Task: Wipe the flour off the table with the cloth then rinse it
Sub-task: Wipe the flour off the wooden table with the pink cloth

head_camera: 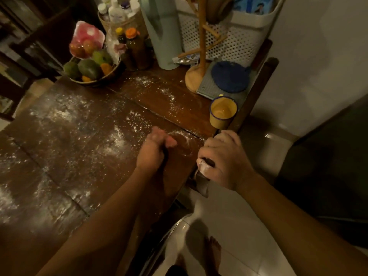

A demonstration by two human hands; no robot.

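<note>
a: where's the cloth [202, 185]?
b: at the bench [179, 92] edge, around four o'clock in the view. the right hand [221, 162] grips it. its fingers [227, 138] curl over the edge, and the thumb, dusted white, pins a dark fold. only a grey tail shows, hanging below the hand toward the floor [229, 216]. the rest is hidden under the palm.
a: and the left hand [155, 150]?
b: on the bench top, just beside the right one, at its nine o'clock. it's smeared by blur. the fingers look bunched, but i cannot tell whether they're clenched, loose or grasping something. a dark streak under the palm may only be shadow.
a: the flour [117, 136]?
b: scattered over most of the wood, thickest from that hand's ten o'clock out to the left, where the bench is cut off. a thinner trail runs toward twelve.
a: anything else?
b: a yellow mug [223, 112] at the right hand's twelve o'clock, near the edge. a fruit basket [93, 70] sits far off, around eleven. a bare foot [214, 253] shows at six, partly cut off.
</note>
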